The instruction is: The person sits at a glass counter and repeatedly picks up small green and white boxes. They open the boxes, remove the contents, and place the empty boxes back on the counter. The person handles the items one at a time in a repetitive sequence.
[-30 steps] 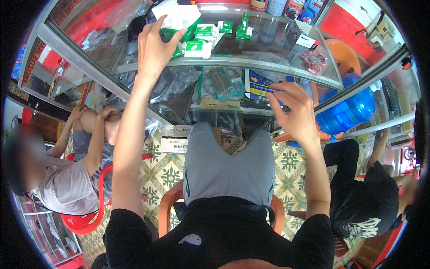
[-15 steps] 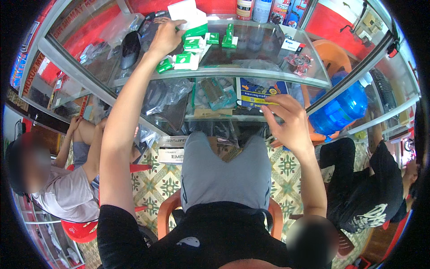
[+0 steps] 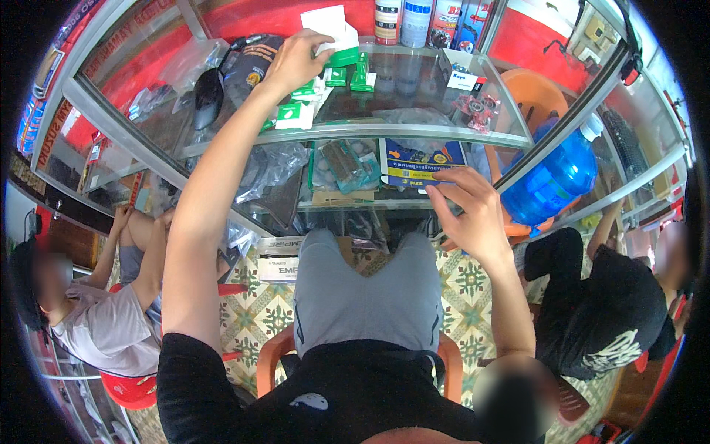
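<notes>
My left hand (image 3: 297,66) reaches over the glass shelf with its fingers closed at the edge of an open green-and-white carton (image 3: 342,56), its white flap standing up. The fingertips are partly hidden there. Several small green-and-white boxes (image 3: 296,115) lie on the shelf below that hand, some under its wrist. My right hand (image 3: 467,211) hovers at the front edge of the display case with its fingers loosely bent and its thumb apart. Nothing shows in it. Nearest to it is a blue-and-yellow box (image 3: 423,155) on the lower shelf.
A dark cap (image 3: 255,63) lies left of the carton; spray cans (image 3: 416,21) stand behind. Red parts in clear plastic (image 3: 477,111) are at the shelf's right. A blue water jug (image 3: 555,177) stands beside an orange chair (image 3: 532,92). People sit at left (image 3: 111,318) and right (image 3: 614,311).
My left hand and the green-and-white carton have shifted to the right over the small boxes. My right hand stays near the blue-and-yellow box. The whole view has turned slightly.
</notes>
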### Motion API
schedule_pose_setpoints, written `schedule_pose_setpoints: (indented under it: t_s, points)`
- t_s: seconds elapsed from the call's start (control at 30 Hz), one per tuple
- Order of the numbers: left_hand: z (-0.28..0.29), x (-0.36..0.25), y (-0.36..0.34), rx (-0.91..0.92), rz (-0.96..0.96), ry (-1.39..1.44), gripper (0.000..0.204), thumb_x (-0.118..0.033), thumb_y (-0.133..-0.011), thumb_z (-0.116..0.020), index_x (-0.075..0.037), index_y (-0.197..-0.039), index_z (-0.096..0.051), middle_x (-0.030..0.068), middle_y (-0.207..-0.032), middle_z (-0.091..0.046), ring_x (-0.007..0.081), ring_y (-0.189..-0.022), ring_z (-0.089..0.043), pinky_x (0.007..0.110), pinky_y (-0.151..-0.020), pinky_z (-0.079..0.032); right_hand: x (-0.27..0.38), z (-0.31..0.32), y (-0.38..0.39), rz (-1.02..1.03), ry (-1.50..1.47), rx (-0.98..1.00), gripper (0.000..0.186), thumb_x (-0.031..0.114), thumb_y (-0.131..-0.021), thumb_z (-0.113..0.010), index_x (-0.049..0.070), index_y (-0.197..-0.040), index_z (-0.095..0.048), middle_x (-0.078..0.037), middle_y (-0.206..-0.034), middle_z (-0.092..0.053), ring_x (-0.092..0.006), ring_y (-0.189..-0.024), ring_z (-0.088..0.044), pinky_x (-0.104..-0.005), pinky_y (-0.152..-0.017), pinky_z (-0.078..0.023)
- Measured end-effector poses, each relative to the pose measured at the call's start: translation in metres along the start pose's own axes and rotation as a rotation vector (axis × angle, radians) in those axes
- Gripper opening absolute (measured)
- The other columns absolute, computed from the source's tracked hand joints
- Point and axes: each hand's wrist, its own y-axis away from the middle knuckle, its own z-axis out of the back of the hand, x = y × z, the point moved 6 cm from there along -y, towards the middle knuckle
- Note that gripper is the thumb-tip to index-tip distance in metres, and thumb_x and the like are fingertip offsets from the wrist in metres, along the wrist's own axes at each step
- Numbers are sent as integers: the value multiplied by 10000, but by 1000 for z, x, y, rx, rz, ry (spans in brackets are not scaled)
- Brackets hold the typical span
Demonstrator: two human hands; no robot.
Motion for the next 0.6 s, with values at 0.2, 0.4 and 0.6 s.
schedule_pose_setpoints:
  t_s: [0.2,0.4,0.6]
  points:
    - [-11,6,13,555,18,177,492,-389,-954,-811,-24,-1278,-750,139,-1217,-761,246,-1082,-723,374,-994,-548,-4,-2,2,-23,5,20,83,85,-850,-827,13,-853,-784,-105,-980,-775,-306,-925,-741,-424,-831,-588]
    - [-2,25,30,610,16,103,572,-397,-917,-843,-21,-1331,-724,164,-1289,-746,263,-1223,-682,379,-1082,-505,-1,-7,1,4,-11,8,86,75,-846,-830,6,-844,-779,-114,-983,-775,-311,-921,-741,-424,-816,-594]
    - [12,41,44,600,46,129,561,-417,-930,-818,-32,-1328,-729,207,-1327,-726,310,-1243,-691,399,-1064,-527,-4,-10,3,-17,-21,0,87,64,-838,-834,3,-828,-773,-115,-980,-774,-311,-914,-740,-426,-809,-594]
